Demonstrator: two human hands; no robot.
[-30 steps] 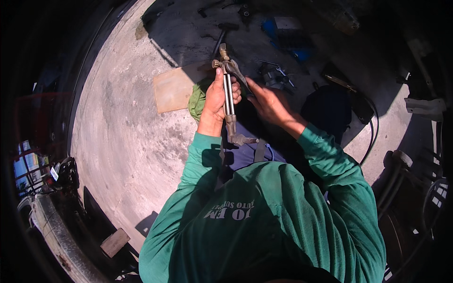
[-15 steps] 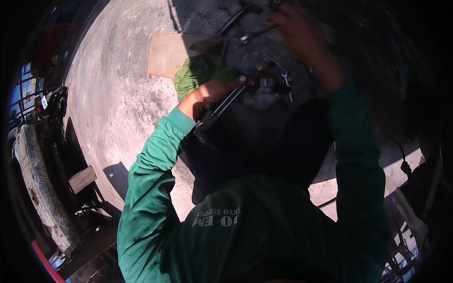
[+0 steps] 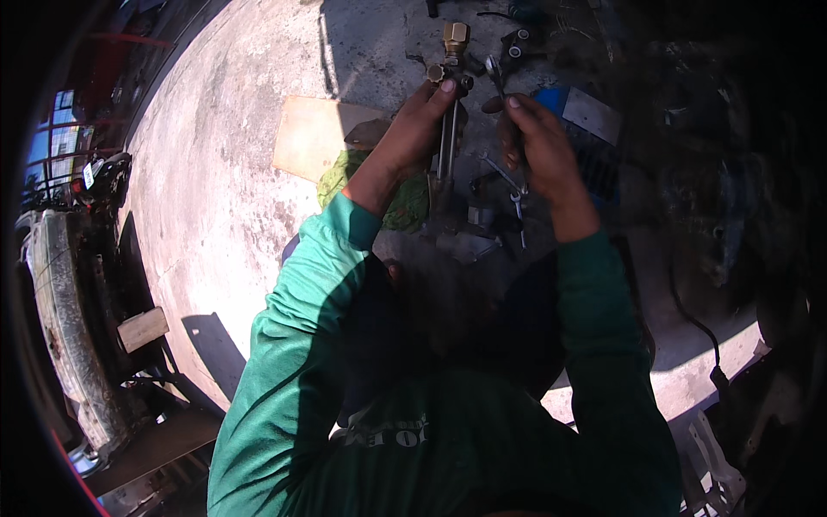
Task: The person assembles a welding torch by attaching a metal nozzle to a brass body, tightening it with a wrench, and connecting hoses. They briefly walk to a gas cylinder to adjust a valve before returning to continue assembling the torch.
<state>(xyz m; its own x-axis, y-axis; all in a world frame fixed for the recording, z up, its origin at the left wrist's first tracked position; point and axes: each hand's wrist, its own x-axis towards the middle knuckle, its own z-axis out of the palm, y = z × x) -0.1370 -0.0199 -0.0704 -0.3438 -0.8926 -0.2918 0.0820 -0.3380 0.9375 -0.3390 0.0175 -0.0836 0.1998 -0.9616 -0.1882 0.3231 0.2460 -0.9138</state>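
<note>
My left hand (image 3: 417, 129) is closed round a gas torch (image 3: 447, 142) with twin metal tubes, held upright. Its brass hex fitting (image 3: 457, 36) and a round brass knob (image 3: 435, 73) stick out above my thumb. Just to the right, my right hand (image 3: 544, 146) grips a ratchet wrench (image 3: 493, 67), its round head pointing up and away, a small gap from the torch. Below the hands, combination wrenches (image 3: 518, 207) lie on the floor beside a shadowed metal block (image 3: 479, 217). A green cloth (image 3: 407, 207) lies partly behind my left wrist.
A tan cardboard sheet (image 3: 314, 133) lies on the concrete floor, left of the cloth. A blue case (image 3: 554, 97) sits beyond my right hand, with dark tools (image 3: 517, 43) at the far side. A long worn metal part (image 3: 73, 327) and a wood block (image 3: 143, 329) are at left.
My left hand has moved up and away, raising the torch upright. My right hand has come nearer, bringing the ratchet wrench beside it. More of the floor's far side and the blue case now show.
</note>
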